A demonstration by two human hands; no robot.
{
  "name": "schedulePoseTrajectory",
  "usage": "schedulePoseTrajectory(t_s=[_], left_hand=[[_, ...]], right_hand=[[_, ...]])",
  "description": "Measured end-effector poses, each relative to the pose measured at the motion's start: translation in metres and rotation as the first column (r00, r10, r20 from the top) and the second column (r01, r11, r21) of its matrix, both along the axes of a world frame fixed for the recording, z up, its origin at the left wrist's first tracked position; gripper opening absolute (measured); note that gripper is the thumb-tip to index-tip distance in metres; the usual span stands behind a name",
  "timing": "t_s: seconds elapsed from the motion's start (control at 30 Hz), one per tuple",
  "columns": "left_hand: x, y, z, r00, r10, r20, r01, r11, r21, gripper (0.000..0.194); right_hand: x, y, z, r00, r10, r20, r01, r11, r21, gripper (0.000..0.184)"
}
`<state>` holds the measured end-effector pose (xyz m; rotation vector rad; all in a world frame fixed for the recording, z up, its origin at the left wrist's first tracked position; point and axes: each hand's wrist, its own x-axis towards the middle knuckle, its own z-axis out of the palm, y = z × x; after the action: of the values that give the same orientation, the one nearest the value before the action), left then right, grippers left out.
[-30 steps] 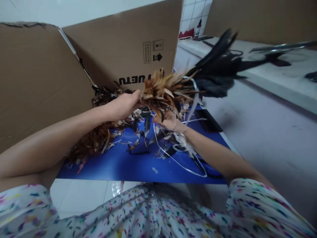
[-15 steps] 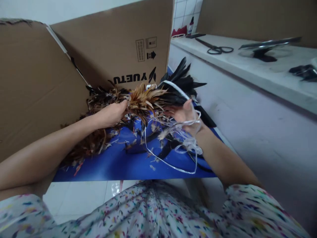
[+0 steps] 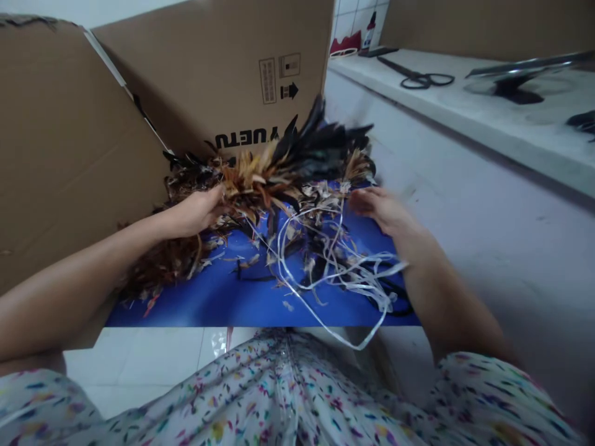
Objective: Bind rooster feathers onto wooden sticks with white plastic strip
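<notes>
My left hand point(image 3: 199, 209) is closed on the near left end of a feather bundle point(image 3: 260, 176), whose brown and golden feathers run into long black ones at the right. To the right, my right hand point(image 3: 379, 205) reaches in with fingers extended, slightly blurred, beside loose feathers and a small brown-black feather tuft point(image 3: 360, 164). I see nothing held in it. A tangle of thin white ribbon point(image 3: 367, 279) spreads between the hands and my right forearm. One ribbon loop hangs over the front edge of the blue tabletop point(image 3: 209, 310).
Cardboard panels point(image 3: 186, 74) stand behind and left of the tabletop. More brown feathers point(image 3: 162, 266) are heaped at left. On a white ledge point(image 3: 446, 105) at right lie black scissors point(image 3: 418, 77), with a small bottle point(image 3: 369, 31) farther back.
My right hand has moved right, away from the bundle, and the ribbon has slipped off its fingers down onto the tabletop. The bundle's black feathers have swung left. My left hand has shifted slightly left.
</notes>
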<state>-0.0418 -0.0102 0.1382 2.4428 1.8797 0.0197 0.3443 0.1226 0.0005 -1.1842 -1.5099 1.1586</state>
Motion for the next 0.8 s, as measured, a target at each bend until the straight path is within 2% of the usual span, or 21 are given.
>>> schedulePoseTrajectory(t_s=[0.07, 0.17, 0.23, 0.3, 0.33, 0.4, 0.43, 0.5, 0.57, 0.63, 0.7, 0.8], left_hand=[[-0.003, 0.003, 0.003, 0.995, 0.003, 0.104, -0.006, 1.0, 0.028, 0.029], [-0.001, 0.007, 0.004, 0.972, 0.025, 0.233, -0.025, 1.0, -0.001, 0.021], [0.006, 0.009, 0.003, 0.944, 0.055, 0.325, -0.034, 0.997, -0.069, 0.019], [0.015, 0.01, 0.001, 0.905, 0.08, 0.418, -0.025, 0.99, -0.136, 0.019], [0.02, 0.011, -0.001, 0.88, 0.092, 0.466, -0.017, 0.986, -0.163, 0.02], [0.029, 0.011, -0.003, 0.821, 0.12, 0.559, -0.001, 0.978, -0.209, 0.023], [0.033, 0.01, -0.004, 0.793, 0.136, 0.593, 0.007, 0.973, -0.232, 0.024], [0.038, 0.009, -0.006, 0.747, 0.175, 0.641, 0.005, 0.963, -0.269, 0.026], [0.041, 0.007, -0.006, 0.71, 0.225, 0.667, -0.017, 0.953, -0.303, 0.027], [0.042, 0.005, -0.007, 0.682, 0.272, 0.679, -0.043, 0.942, -0.333, 0.024], [0.044, 0.004, -0.009, 0.67, 0.308, 0.675, -0.069, 0.932, -0.357, 0.022], [0.048, 0.003, -0.016, 0.673, 0.343, 0.655, -0.101, 0.92, -0.378, 0.02]], right_hand=[[-0.001, -0.011, 0.003, 0.988, 0.035, 0.151, -0.05, 0.994, 0.101, 0.011], [-0.02, -0.039, 0.027, 0.946, 0.113, 0.304, -0.198, 0.944, 0.265, 0.016], [-0.047, -0.062, 0.046, 0.901, 0.229, 0.368, -0.347, 0.889, 0.298, 0.026], [-0.082, -0.082, 0.058, 0.865, 0.364, 0.344, -0.463, 0.843, 0.273, 0.039], [-0.101, -0.089, 0.06, 0.866, 0.413, 0.281, -0.482, 0.84, 0.25, 0.045], [-0.136, -0.098, 0.058, 0.864, 0.503, 0.001, -0.495, 0.85, 0.18, 0.058], [-0.151, -0.1, 0.055, 0.842, 0.508, -0.183, -0.491, 0.861, 0.128, 0.06], [-0.172, -0.101, 0.047, 0.768, 0.472, -0.433, -0.529, 0.849, -0.013, 0.055], [-0.181, -0.103, 0.041, 0.754, 0.39, -0.528, -0.506, 0.858, -0.089, 0.048], [-0.181, -0.106, 0.037, 0.801, 0.327, -0.501, -0.413, 0.908, -0.067, 0.043], [-0.177, -0.11, 0.034, 0.862, 0.287, -0.419, -0.299, 0.954, 0.038, 0.036], [-0.172, -0.114, 0.031, 0.937, 0.242, -0.253, -0.186, 0.956, 0.227, 0.027]])
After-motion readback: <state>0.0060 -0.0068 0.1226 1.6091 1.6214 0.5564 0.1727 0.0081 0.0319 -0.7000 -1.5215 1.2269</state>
